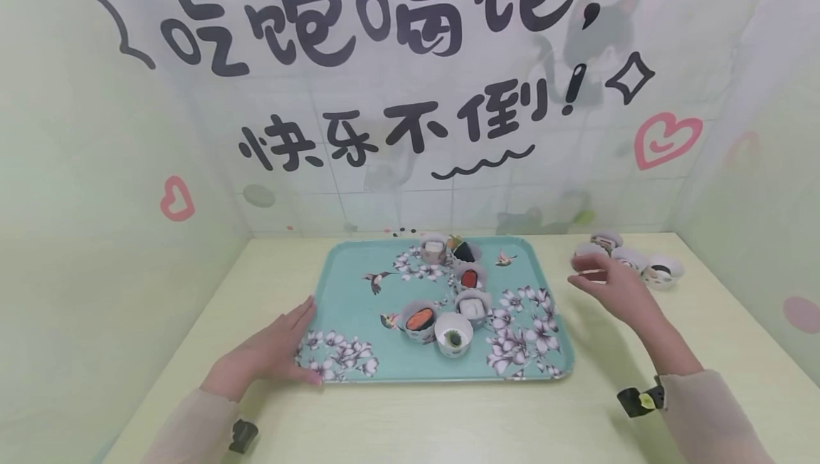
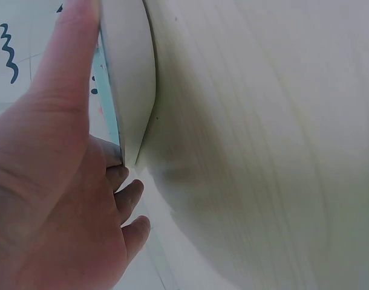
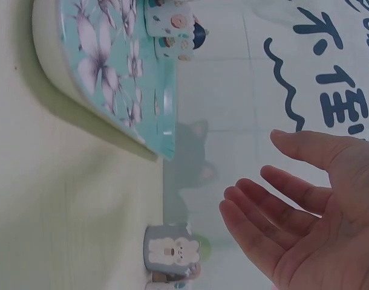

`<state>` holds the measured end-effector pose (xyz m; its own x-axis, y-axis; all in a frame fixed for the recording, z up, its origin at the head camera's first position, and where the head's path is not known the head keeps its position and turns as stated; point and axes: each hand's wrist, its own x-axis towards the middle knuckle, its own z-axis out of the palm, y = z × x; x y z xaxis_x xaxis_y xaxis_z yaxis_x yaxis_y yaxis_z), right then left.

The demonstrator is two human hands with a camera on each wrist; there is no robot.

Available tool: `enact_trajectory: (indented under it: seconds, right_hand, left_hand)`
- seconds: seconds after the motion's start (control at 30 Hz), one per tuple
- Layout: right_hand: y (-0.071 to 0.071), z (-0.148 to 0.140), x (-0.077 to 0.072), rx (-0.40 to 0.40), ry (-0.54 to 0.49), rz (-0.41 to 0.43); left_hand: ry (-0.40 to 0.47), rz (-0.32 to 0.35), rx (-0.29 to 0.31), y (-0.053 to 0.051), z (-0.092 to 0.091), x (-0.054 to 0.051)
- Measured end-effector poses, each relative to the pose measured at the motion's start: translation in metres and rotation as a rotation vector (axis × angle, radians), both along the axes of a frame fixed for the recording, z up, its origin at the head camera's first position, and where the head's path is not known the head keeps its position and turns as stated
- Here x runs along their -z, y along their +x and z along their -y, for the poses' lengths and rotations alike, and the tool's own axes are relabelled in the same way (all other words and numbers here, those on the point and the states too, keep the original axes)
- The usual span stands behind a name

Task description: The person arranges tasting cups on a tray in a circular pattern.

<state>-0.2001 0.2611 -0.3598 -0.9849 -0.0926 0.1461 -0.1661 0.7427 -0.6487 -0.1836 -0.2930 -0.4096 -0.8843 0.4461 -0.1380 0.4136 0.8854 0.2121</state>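
Right of the tray, the clustered cups lie just beyond the nearer right hand, its bent fingers empty, while the left hand touches the tray's left edge, fingers unclenched.

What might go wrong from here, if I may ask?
The left hand touches the tray at its near left corner, so a push could shift it and jostle the filled cups bunched on it. The right hand is near the clustered cups at the tray's right, so reaching for one might knock a neighbour.
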Motion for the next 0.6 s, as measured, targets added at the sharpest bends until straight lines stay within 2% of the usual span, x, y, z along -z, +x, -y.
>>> enact_trajectory:
  seconds: [0.6]
  right_hand:
    - [0.001,-0.043,-0.003,0.092,0.049,-0.046]
  left_hand:
    - [0.004,0.006,-0.001,0.001,0.000,-0.002]
